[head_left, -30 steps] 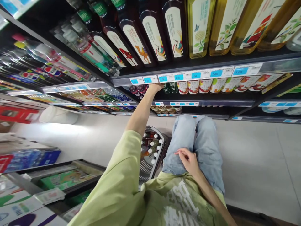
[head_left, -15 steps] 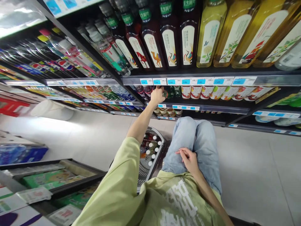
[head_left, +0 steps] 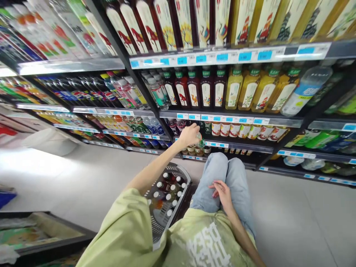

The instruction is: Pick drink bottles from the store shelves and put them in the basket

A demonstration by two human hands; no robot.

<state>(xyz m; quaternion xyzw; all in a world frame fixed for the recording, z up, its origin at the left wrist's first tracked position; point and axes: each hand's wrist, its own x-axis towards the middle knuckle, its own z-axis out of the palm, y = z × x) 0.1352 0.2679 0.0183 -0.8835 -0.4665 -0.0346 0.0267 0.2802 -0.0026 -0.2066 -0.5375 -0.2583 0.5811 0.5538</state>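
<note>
My left hand is stretched out in front of a low shelf and is closed round a small green bottle, held just clear of the shelf edge. Below that arm stands a grey shopping basket on the floor, holding several bottles with white caps. My right hand rests on my thigh, on light blue jeans, with the fingers loosely curled and nothing in them.
Dark shelving full of drink bottles rises in front of me: dark red bottles, yellow bottles, cola bottles to the left. Blue price tags line the shelf edges. A low freezer chest stands at the lower left. Pale floor tiles spread right.
My left hand has drawn back from inside the shelf with the green bottle in its grip. The view has tilted up, showing higher shelves. The right hand has stayed on the thigh.
</note>
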